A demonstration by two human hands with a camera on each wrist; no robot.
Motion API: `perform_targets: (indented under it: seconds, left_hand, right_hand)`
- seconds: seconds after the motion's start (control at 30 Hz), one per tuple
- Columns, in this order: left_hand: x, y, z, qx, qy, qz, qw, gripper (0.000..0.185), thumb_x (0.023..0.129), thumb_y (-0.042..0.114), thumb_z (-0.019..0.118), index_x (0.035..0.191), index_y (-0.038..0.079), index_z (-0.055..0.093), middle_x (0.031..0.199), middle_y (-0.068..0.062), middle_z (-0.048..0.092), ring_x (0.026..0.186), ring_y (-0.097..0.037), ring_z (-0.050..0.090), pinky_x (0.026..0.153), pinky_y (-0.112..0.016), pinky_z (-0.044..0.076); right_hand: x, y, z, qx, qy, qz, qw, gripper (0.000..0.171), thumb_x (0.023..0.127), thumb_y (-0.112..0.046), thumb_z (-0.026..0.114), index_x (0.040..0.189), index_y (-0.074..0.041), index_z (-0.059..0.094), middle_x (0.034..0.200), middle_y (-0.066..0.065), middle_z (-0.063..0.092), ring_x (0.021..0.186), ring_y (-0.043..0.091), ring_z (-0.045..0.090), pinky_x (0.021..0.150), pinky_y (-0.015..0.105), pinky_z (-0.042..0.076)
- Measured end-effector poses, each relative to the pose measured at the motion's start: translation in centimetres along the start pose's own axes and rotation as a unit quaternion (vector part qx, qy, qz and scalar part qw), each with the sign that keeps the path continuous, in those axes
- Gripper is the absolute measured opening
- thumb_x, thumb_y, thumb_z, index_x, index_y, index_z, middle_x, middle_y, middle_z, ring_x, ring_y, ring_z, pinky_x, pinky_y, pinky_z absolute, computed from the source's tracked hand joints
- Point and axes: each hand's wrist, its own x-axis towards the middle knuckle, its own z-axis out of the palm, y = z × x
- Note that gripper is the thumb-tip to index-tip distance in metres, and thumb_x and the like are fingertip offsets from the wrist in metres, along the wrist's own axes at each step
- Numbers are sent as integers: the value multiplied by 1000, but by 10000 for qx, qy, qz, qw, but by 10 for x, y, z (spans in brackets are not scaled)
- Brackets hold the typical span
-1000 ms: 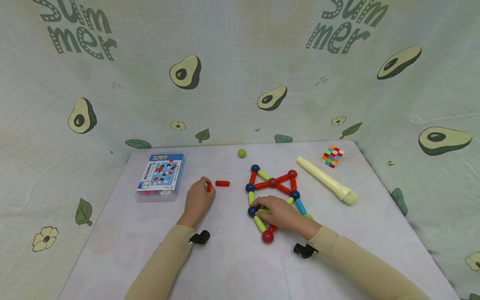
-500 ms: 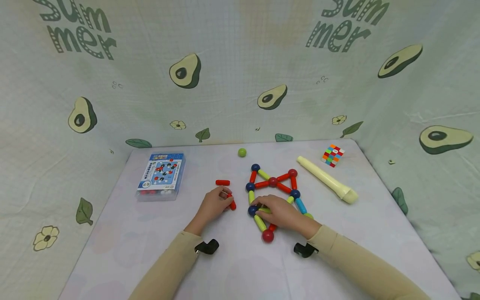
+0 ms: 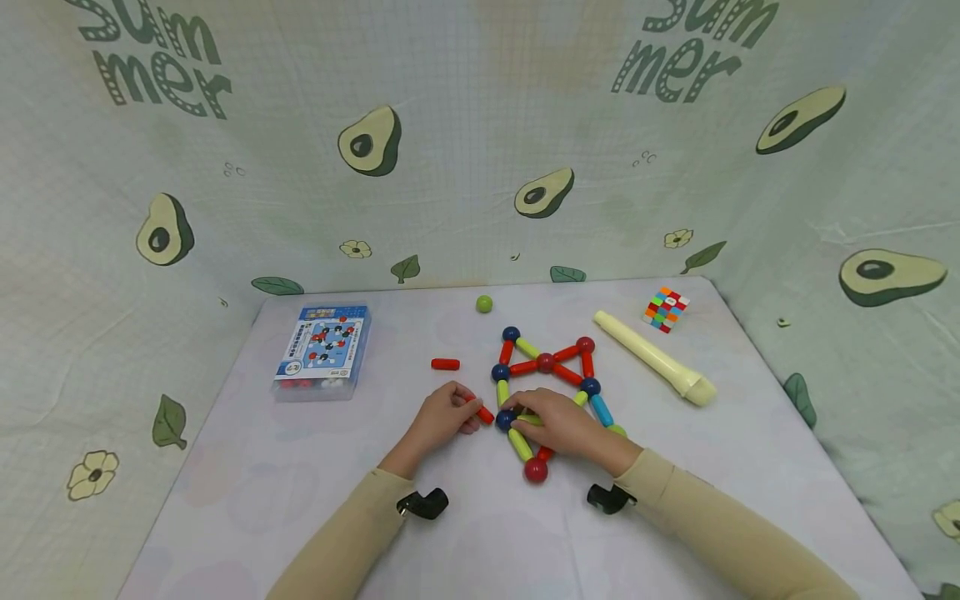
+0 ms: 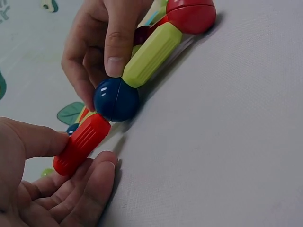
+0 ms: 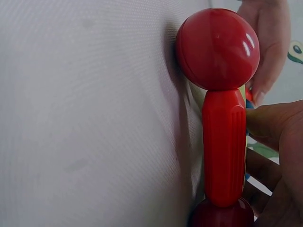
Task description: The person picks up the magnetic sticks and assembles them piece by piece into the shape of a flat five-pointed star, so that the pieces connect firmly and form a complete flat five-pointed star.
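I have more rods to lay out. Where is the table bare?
Bare: the table's near edge below both sleeves, and the strip between the box and loose red rod. Crowded: around the rod-and-ball figure, beside the cream flute.

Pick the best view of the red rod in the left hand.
Left wrist: the red rod fills the frame, pinched by the left hand, its tip meeting the blue ball. Head view shows it tiny; right wrist doesn't show it.
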Motion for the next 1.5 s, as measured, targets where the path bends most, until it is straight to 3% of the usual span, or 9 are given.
perform_targets:
  seconds: [0.57, 0.93, 1.13, 1.37, 1.5]
  left_hand:
    - [-1, -4, 3, -228, -62, 9, 9997, 26, 101, 27, 65, 111, 4, 55, 81, -7, 70, 67, -16, 70, 65, -28, 59]
    - [-2, -7, -4, -90, -193, 670, 9975, 21, 97, 15, 70, 116, 6, 68, 97, -5, 71, 79, -15, 70, 74, -29, 59]
    - [-2, -8, -5, -15, -232, 753, 9969, 20, 98, 15, 70, 116, 8, 70, 99, -3, 71, 83, -15, 69, 77, -29, 59]
    - [1, -8, -8, 343, -55, 735, 9967, 24, 97, 21, 71, 120, 13, 71, 100, 0, 71, 81, -13, 68, 76, -29, 58]
    - [4, -10, -12, 465, 392, 700, 9957, 23, 96, 25, 72, 117, 14, 71, 100, 1, 69, 81, -14, 66, 75, -29, 57]
  right_hand:
    - [-1, -2, -1, 132, -15, 24, 9999, 28, 98, -24, 70, 125, -23, 67, 112, -5, 66, 100, 12, 58, 92, 35, 53]
    - [0, -2, 0, 219, -10, 10, 9998, 30, 97, -24, 70, 127, -23, 67, 116, -5, 65, 103, 12, 58, 94, 36, 53]
    - [1, -6, 1, 255, -33, 67, 9996, 31, 97, -27, 71, 128, -23, 67, 118, -5, 65, 104, 13, 57, 94, 36, 52]
    - [2, -7, 2, 185, -30, 78, 9998, 31, 97, -26, 71, 128, -22, 68, 115, -5, 65, 102, 13, 56, 93, 36, 52]
    - [2, -6, 3, 190, -37, 58, 9998, 31, 97, -26, 71, 128, -22, 67, 116, -4, 64, 103, 13, 56, 93, 36, 52]
